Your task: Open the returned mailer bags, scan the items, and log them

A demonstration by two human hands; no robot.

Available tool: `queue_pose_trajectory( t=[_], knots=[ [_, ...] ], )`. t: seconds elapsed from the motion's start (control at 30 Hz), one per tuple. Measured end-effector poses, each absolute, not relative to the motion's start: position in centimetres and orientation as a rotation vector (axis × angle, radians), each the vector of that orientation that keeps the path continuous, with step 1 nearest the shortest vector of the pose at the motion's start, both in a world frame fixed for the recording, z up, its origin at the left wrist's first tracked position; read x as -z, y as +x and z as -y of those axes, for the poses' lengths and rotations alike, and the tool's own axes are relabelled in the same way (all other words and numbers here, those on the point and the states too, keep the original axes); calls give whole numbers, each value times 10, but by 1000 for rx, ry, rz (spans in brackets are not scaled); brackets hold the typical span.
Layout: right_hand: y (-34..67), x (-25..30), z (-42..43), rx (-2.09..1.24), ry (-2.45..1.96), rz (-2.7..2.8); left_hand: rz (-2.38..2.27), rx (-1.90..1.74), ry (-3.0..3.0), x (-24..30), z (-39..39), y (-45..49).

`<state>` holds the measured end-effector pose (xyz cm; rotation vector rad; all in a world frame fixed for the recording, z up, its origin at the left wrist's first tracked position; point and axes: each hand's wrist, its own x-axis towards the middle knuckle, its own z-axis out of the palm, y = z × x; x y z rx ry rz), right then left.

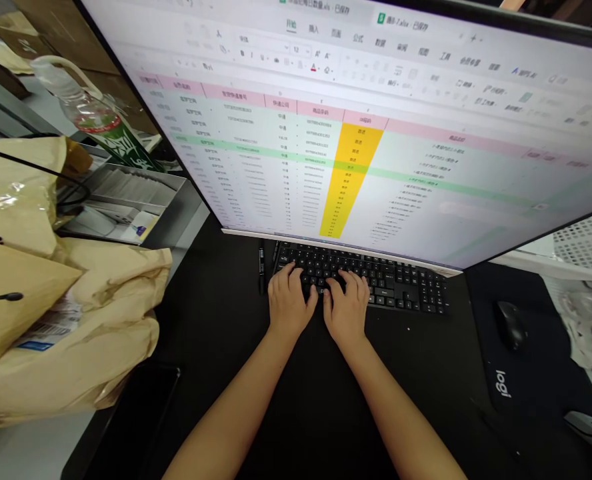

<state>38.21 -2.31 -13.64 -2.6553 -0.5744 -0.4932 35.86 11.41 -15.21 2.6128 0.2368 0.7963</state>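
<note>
Both hands rest on a black keyboard that lies under the lower edge of a large monitor. My left hand is over the keyboard's left end, its fingers spread on the keys. Beside it, my right hand touches keys near the middle, fingers apart and the thumb toward the space bar. Neither hand holds anything. On the screen is a spreadsheet with a pink header row, a yellow column and a green highlighted row. A black marker pen lies just left of the keyboard.
At the right, a black mouse sits on a dark mouse pad. Tan mailing bags crowd the left side, with a dark phone-like slab below them. Behind stand a box of cards and a green-labelled bottle.
</note>
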Motion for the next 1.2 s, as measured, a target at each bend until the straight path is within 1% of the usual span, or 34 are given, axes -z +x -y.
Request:
queue_pose_trajectory(
  t=[0.1, 0.47, 0.73, 0.93, 1.07, 1.2],
  knots=[
    [386, 134, 17, 473, -2646, 578, -248, -760, 2623, 152, -115, 358],
    [392, 129, 12, 554, -2678, 554, -259, -712, 2614, 151, -116, 359],
    [404, 123, -10, 356, -2688, 652, -266, -684, 2614, 150, -119, 360],
    [401, 116, 4, 246, -2698, 648, -207, -725, 2639, 151, -120, 362],
    [393, 126, 25, 318, -2678, 546, -149, -701, 2659, 151, -120, 364],
    [389, 141, 38, 460, -2656, 600, 41, -736, 2639, 151, -119, 366]
  ],
)
